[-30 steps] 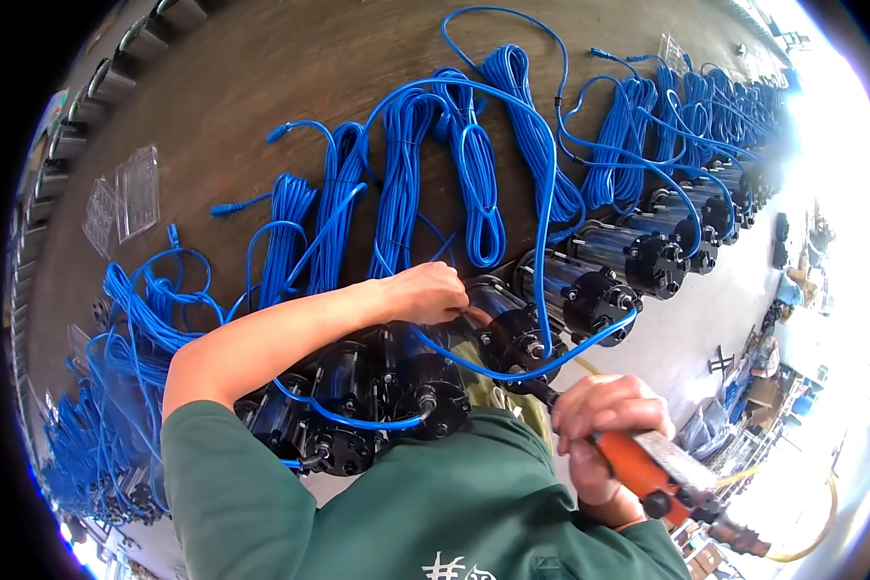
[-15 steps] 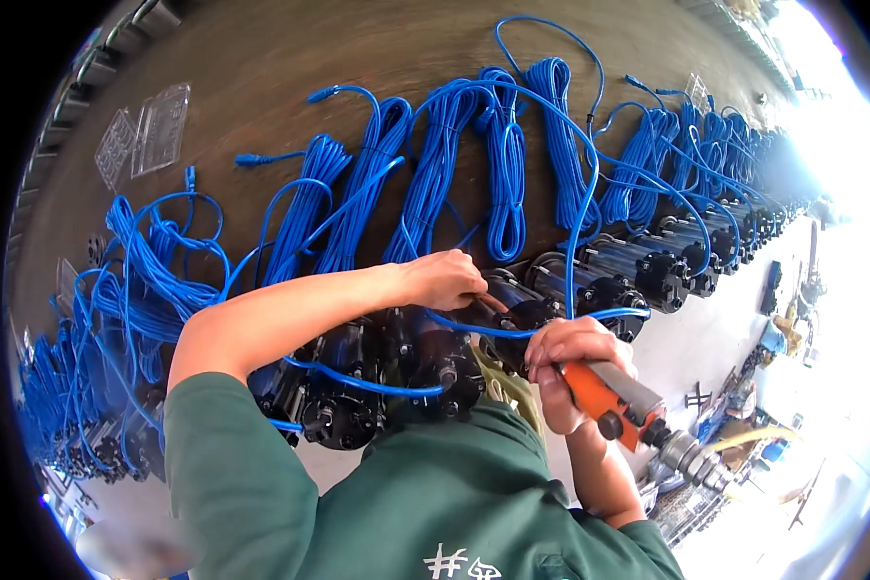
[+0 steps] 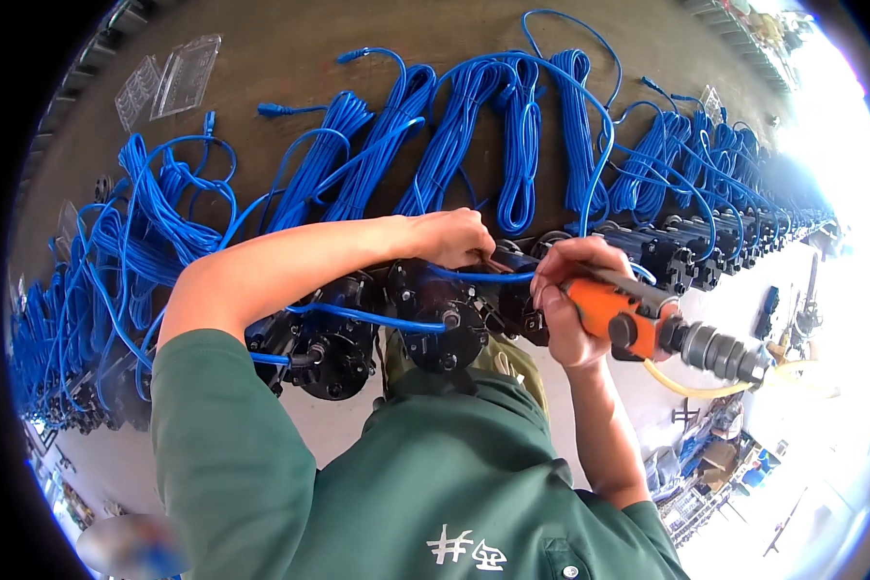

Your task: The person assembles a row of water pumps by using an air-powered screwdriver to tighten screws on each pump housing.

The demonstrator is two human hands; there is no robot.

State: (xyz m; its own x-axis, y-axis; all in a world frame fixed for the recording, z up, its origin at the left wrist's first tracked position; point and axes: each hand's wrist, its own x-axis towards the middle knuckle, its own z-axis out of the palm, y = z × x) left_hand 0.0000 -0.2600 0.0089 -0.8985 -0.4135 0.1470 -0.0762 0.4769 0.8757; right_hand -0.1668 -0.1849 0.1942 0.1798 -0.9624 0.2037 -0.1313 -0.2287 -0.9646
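Note:
My right hand (image 3: 578, 295) is wrapped round an orange air tool (image 3: 628, 319). A metal lever lies along its top, and a knurled metal coupling points to the right. The left hand (image 3: 451, 239) is closed over the row of black-ended metal cylinders; a thin brownish piece shows by its fingertips, and I cannot make out what it grips. A blue cable (image 3: 483, 276) runs between the two hands. Just below the left wrist, a cylinder with a round black bolted end (image 3: 440, 329) has a blue cable fixed into it.
Coiled blue cable bundles (image 3: 459, 126) lie on the brown table (image 3: 290, 39) behind the cylinders. Another black-ended cylinder (image 3: 333, 362) stands left of centre. Clear plastic trays (image 3: 186, 75) rest at the far left. A yellow hose (image 3: 691, 389) hangs by the air tool.
The cables and cylinders sit higher or farther right in view. My right hand and the air tool have moved slightly up and right; my left hand has risen a little, still closed.

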